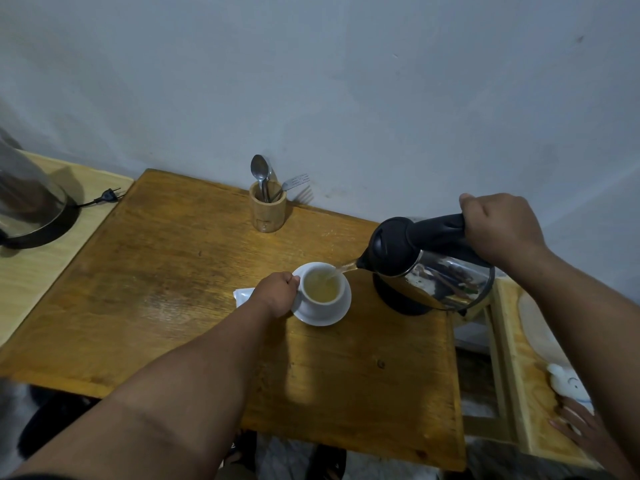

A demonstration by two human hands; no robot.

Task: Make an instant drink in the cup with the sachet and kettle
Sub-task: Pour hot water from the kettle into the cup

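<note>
A white cup (311, 278) stands on a white saucer (341, 311) near the middle of the wooden table (173, 271). Pale yellow liquid fills much of the cup. My left hand (275, 294) grips the cup at its left side. My right hand (498, 226) is closed around the black handle of a glass kettle (426, 268), tilted left, and a thin stream of water runs from its spout into the cup. A white sachet (244, 294) lies on the table just left of the saucer, partly hidden by my left hand.
A bamboo holder (267, 211) with a spoon and fork stands at the table's back edge by the wall. On a lighter table at left sit a dome-lidded appliance (31, 209) and its loose plug (110, 195). Another person's hand (581, 427) rests on a wooden stand at right.
</note>
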